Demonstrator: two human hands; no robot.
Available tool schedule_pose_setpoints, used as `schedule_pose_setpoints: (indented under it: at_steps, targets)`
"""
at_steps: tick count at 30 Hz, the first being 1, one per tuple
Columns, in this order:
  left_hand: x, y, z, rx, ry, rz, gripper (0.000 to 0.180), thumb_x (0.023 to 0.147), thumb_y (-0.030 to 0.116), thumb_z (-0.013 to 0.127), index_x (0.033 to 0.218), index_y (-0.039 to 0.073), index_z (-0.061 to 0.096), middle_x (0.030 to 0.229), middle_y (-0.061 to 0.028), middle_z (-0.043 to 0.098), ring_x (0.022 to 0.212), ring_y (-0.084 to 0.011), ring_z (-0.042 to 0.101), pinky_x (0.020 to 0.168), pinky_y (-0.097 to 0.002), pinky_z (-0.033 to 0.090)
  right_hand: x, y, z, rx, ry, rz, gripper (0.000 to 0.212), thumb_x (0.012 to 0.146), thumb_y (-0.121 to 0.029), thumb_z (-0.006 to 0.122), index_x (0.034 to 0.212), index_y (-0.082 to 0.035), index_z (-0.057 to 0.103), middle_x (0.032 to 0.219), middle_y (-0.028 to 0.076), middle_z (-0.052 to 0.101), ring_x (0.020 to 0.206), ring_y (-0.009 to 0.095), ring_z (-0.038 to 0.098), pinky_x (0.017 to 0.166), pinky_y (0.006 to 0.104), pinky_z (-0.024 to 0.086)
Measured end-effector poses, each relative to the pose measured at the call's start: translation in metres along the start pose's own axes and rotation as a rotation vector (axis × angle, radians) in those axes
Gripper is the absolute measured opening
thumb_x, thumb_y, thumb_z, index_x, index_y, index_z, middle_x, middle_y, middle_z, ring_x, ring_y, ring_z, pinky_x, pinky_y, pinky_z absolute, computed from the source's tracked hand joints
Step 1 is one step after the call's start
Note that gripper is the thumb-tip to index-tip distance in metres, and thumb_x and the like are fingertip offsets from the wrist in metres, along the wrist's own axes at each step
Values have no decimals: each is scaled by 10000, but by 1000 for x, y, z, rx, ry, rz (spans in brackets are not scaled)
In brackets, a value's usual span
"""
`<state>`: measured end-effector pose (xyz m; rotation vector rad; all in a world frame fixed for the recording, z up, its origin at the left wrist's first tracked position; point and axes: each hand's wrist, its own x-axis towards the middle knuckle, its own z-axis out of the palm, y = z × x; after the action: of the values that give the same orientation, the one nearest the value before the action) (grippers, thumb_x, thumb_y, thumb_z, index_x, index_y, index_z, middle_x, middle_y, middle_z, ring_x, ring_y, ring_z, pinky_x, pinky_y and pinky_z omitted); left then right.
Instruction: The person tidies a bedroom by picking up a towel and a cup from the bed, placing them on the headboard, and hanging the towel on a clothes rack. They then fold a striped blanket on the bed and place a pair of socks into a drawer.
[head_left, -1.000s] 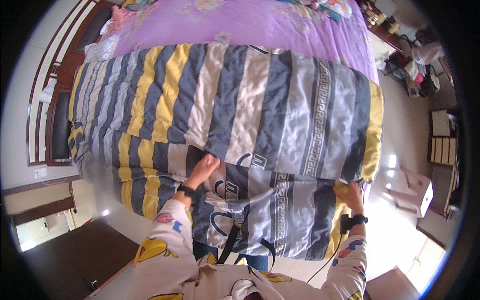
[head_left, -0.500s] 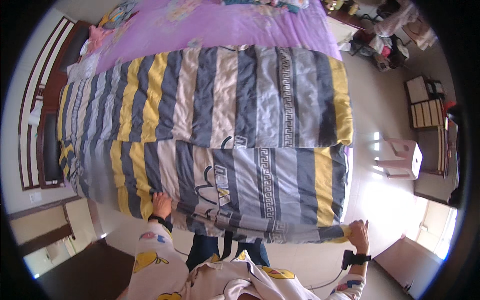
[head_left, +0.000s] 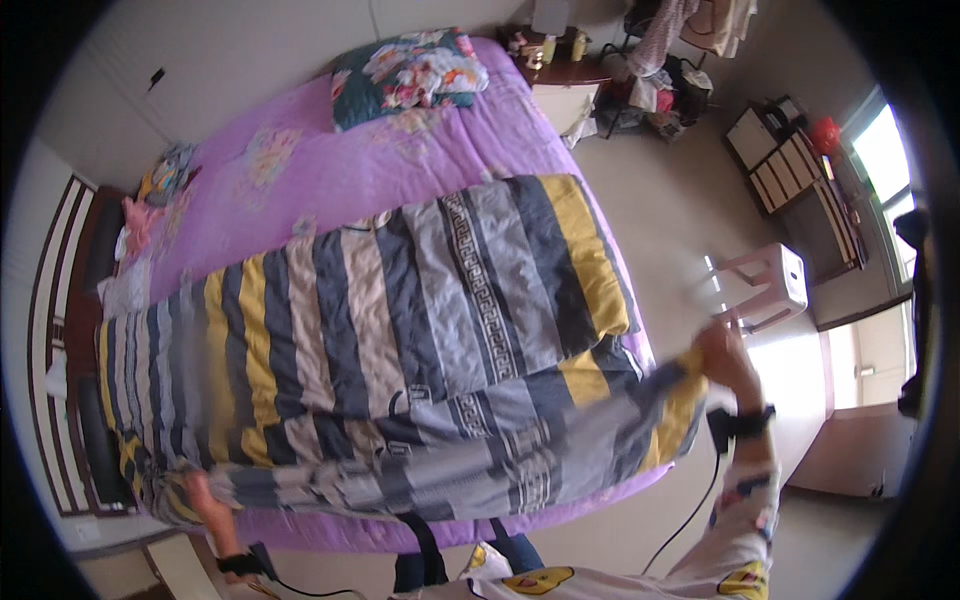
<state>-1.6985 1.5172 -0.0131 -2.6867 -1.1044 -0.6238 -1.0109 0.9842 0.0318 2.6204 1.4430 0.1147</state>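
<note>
A striped quilt (head_left: pixel 330 330) in grey, yellow and beige lies folded over on itself across the near half of the bed. Its near edge is raised off the purple sheet (head_left: pixel 320 533) and runs in a rolled band between my hands. My right hand (head_left: pixel 730 365), blurred, is closed around the right corner of that edge and holds it up past the bed's right side. Toward the left, my left hand (head_left: pixel 208 505) grips the same edge low over the mattress, its fingers partly smeared by motion.
A floral pillow (head_left: pixel 405 80) rests at the bed's far end. Dark headboard panels (head_left: pixel 90 250) stand along the left. To the right are a pink plastic stool (head_left: pixel 765 285) and a desk (head_left: pixel 800 190); a bedside cabinet (head_left: pixel 560 90) is at the back. Cords hang from both wrists.
My right hand has lifted its corner up and forward, folding the near edge over. My left hand has shifted left along the edge. The view has tilted, and the sheet shows along the near side.
</note>
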Motion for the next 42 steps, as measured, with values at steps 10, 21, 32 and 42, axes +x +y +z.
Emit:
schedule_pose_setpoints:
  at_steps: [10,21,32,42]
  targets:
    - [193,139,197,-200,-26,-166,606,828,172,603,1334,-10,324,1399,-254,272,1318,-396,223,1080,-460,203,149,-45,130,449,18,606,895,693,-354,721,1395,-78,240,1375,190,329,1287,365,291,1016,497,296]
    - [-34,278,178,-306,-694,310,849,723,559,626,1340,48,345,1431,-252,187,1317,-454,173,1002,-645,160,96,-20,218,1113,-109,890,782,689,-402,723,1292,-6,423,1121,167,589,1014,249,573,872,320,443]
    - [-26,253,162,-509,-649,238,596,680,-3,548,1264,92,477,1210,-84,549,1073,-253,549,885,-334,460,95,10,143,890,119,752,384,754,-276,656,1021,-2,623,867,168,666,751,243,627,667,383,486]
    - [-46,274,160,-475,-725,149,770,639,183,703,1321,63,367,1325,-132,381,1238,-306,355,984,-414,367,57,-84,214,113,92,486,756,765,-296,671,1397,-141,286,1358,180,368,1229,355,358,984,500,333]
